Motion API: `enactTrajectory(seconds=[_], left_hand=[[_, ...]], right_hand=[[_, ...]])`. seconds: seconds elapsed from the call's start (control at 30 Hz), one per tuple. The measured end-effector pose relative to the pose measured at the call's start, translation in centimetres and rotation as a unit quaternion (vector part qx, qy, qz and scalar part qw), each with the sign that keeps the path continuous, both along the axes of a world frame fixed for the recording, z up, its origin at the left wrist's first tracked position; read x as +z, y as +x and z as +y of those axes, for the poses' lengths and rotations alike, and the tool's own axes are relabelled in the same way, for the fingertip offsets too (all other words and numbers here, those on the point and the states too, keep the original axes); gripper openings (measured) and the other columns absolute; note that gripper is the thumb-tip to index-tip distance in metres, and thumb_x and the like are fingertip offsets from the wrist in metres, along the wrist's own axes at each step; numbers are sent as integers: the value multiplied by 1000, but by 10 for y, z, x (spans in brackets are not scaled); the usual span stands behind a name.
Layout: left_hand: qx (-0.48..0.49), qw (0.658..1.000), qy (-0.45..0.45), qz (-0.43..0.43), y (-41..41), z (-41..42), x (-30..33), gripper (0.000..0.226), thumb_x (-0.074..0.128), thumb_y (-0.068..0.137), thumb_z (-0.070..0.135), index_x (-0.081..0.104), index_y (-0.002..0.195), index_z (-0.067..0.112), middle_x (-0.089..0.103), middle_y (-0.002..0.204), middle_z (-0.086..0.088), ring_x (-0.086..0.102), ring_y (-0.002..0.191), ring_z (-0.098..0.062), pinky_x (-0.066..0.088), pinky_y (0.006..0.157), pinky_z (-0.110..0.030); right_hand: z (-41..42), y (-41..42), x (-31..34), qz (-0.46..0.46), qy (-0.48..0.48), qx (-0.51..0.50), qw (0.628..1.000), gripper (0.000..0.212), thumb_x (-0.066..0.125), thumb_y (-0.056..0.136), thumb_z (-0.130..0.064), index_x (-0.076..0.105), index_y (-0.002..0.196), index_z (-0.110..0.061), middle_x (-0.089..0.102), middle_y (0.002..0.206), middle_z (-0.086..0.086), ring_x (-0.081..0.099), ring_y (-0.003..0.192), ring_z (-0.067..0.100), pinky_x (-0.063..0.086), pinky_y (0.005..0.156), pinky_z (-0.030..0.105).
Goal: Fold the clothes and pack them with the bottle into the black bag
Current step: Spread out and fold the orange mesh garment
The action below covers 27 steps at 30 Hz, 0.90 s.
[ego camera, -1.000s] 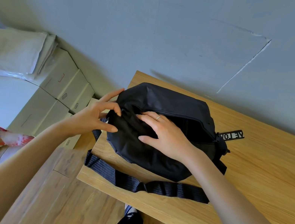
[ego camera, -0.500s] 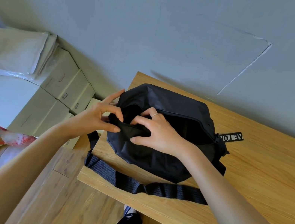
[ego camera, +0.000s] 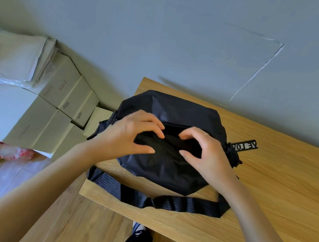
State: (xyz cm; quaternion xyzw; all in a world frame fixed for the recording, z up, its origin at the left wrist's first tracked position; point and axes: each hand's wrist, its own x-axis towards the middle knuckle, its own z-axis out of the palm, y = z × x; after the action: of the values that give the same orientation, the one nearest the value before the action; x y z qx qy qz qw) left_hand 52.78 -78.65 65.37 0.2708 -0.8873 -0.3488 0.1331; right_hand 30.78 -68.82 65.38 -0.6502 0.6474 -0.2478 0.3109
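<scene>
The left hand (ego camera: 130,135) and right hand (ego camera: 204,150), fingers curled, pinch the near lip of the black bag (ego camera: 168,143) on the table (ego camera: 267,204); its opening runs left-right between them, equally near both.

Wooden table (ego camera: 280,206): black bag (ego camera: 177,111) on it, strap (ego camera: 161,201) trailing along near edge.

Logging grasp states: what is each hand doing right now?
Left hand: grips the black bag at its opening.
Right hand: grips the same opening's fabric.
</scene>
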Motion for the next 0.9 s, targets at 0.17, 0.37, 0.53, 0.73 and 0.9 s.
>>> enactTrajectory(seconds=[0.17, 0.37, 0.53, 0.73, 0.9], left_hand=[[-78, 994, -20, -79, -30, 11, -12, 45, 75, 79, 23, 61, 122, 23, 52, 133, 6, 43, 124, -9, 39, 100, -28], [-61, 993, -5, -102, -43, 14, -7, 52, 72, 81, 29, 44, 124, 28, 54, 125, 18, 49, 114, -1, 48, 90, -29], [-68, 992, 20, -102, -47, 13, -6, 49, 73, 80, 29, 53, 124, 27, 53, 116, 16, 46, 111, 3, 40, 97, -26], [-74, 990, 37, -110, -45, 10, -14, 51, 65, 76, 52, 62, 119, 25, 57, 115, 15, 52, 105, -5, 45, 91, -31], [-62, 987, 60, -139, -43, 13, -10, 68, 50, 67, 71, 63, 116, 26, 56, 104, 21, 55, 88, 1, 46, 77, -22]], right_hand=[[33, -25, -5, 116, -39, -42, 992, 24, 69, 83, -18, 59, 105, -19, 57, 105, -9, 54, 102, 9, 45, 86, 25], [46, -27, -19, 209, -9, -20, 978, 37, 65, 85, -34, 56, 116, -16, 48, 112, -3, 44, 109, 14, 34, 91, 25], [37, -28, -21, 90, 1, -58, 994, 23, 76, 76, -22, 62, 93, -17, 45, 97, -6, 42, 99, 15, 30, 90, 29], [45, -35, -15, -109, 39, -62, 991, 19, 76, 76, -16, 60, 85, -21, 53, 108, -12, 43, 110, -1, 26, 93, 7], [46, -37, -15, -124, 51, -59, 989, 22, 77, 75, -17, 59, 84, -28, 53, 113, -15, 42, 113, -4, 27, 96, 12]])
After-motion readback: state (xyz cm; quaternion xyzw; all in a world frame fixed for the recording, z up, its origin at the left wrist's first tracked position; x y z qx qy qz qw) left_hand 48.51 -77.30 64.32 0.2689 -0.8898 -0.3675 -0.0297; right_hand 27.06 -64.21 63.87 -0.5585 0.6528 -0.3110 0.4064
